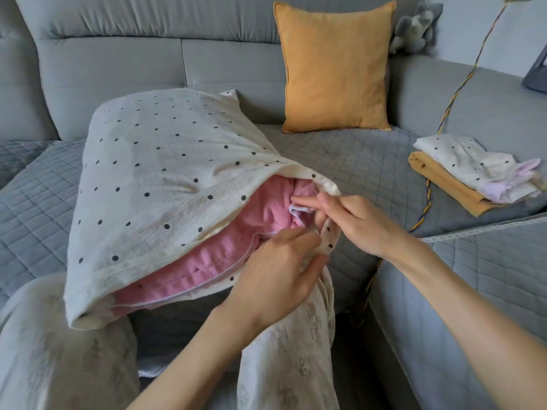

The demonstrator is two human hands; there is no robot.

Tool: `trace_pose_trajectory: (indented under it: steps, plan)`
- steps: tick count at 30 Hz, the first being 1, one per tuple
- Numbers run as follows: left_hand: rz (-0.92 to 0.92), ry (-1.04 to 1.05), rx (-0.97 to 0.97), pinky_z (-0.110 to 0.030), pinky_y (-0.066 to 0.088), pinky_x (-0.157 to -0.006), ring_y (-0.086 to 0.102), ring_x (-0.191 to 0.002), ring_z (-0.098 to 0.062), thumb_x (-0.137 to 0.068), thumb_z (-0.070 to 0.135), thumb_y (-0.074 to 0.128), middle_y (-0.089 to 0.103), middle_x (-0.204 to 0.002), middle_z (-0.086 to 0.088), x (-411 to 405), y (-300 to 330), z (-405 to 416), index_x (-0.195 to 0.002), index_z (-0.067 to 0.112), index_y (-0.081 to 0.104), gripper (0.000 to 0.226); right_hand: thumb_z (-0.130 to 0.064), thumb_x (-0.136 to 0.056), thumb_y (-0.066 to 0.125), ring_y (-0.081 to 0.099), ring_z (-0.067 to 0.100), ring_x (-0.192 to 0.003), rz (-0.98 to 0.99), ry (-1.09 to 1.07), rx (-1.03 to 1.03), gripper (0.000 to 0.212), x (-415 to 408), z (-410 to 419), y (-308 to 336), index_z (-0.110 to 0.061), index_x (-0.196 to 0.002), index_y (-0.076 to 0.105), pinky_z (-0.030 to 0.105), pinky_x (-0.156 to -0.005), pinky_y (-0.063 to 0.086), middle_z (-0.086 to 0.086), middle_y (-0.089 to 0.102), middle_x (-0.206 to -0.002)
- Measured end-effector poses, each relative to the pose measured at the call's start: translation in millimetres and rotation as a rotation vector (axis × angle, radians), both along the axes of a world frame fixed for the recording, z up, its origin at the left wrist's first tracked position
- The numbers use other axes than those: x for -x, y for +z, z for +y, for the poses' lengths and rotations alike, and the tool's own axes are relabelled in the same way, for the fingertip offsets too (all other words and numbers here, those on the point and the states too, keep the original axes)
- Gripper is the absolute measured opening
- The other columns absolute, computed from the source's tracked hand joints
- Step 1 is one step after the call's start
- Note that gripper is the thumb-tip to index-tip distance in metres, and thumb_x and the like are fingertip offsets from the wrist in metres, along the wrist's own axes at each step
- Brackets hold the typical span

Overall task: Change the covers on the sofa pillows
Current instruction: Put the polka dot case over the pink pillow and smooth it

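A large pillow in a cream cover with black dots [165, 184] lies across my lap and the grey sofa. Its near edge gapes open and shows the pink inner pillow [207, 261]. At the right end of that opening, my left hand [278, 270] grips the lower cream edge, fingers curled round the fabric. My right hand [352, 220] pinches a small pale fold at the corner of the pink pillow. A mustard-yellow pillow [334, 66] leans upright against the sofa back.
Folded covers, a dotted cream one [467, 164] on a mustard one [444, 187], lie on the seat at right. A yellow-blue cord [461, 84] runs down across the sofa arm. A grey plush toy [414, 28] sits on the backrest corner.
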State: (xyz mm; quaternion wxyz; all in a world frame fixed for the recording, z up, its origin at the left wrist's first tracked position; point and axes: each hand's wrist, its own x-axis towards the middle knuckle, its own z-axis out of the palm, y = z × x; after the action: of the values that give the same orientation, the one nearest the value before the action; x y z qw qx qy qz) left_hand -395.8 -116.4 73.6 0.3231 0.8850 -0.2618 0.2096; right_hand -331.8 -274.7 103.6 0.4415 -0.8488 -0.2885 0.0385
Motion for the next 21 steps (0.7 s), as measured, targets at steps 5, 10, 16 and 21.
trace_pose_trajectory:
  steps: [5, 10, 16, 21]
  plan:
    - [0.022, 0.028, 0.090, -0.018, 0.035, -0.057, 0.041, -0.060, -0.004, -0.087, 0.031, 0.052, 0.041, -0.068, 0.014, 1.2, 11.9, 5.6, -0.075, 0.016, 0.053, 0.019, -0.056, -0.094, 0.031, 0.059, 0.007, -0.078, -0.278, -0.011, -0.058, 0.044, 8.6, -2.4, 3.9, -0.032, -0.098, 0.067, 0.011, -0.078, 0.038, -0.005, 0.068, -0.075]
    - [0.107, 0.041, 0.043, -0.009, 0.034, -0.064, 0.046, -0.071, 0.001, -0.091, 0.039, 0.052, 0.047, -0.068, 0.014, 11.2, 7.5, 21.3, -0.070, 0.033, 0.046, 0.022, -0.050, -0.087, 0.048, 0.052, 0.008, -0.061, -0.312, -0.080, -0.338, 0.041, 7.0, -22.9, 29.5, -0.029, -0.062, 0.073, 0.016, -0.068, 0.036, 0.003, 0.063, -0.060]
    - [0.331, 0.142, -0.238, -0.017, 0.041, -0.059, 0.052, -0.064, -0.003, -0.081, 0.066, 0.035, 0.058, -0.071, 0.011, 40.2, -16.1, 98.2, -0.085, 0.024, 0.056, 0.047, -0.070, -0.080, 0.044, 0.048, -0.001, -0.056, -0.310, -0.289, -0.216, 0.070, -7.1, -11.9, 9.1, -0.012, -0.044, 0.058, 0.018, -0.068, 0.034, 0.003, 0.049, -0.049]
    - [0.194, 0.177, -0.080, -0.032, 0.044, -0.057, 0.051, -0.058, -0.012, -0.082, 0.060, 0.033, 0.054, -0.062, 0.008, 48.6, -3.6, 120.7, -0.073, 0.023, 0.056, 0.045, -0.059, -0.091, 0.035, 0.038, 0.001, -0.062, -0.838, -0.068, 0.286, 0.058, 32.4, 38.9, 4.4, -0.022, -0.049, 0.054, 0.031, -0.076, 0.029, -0.017, 0.047, -0.052]
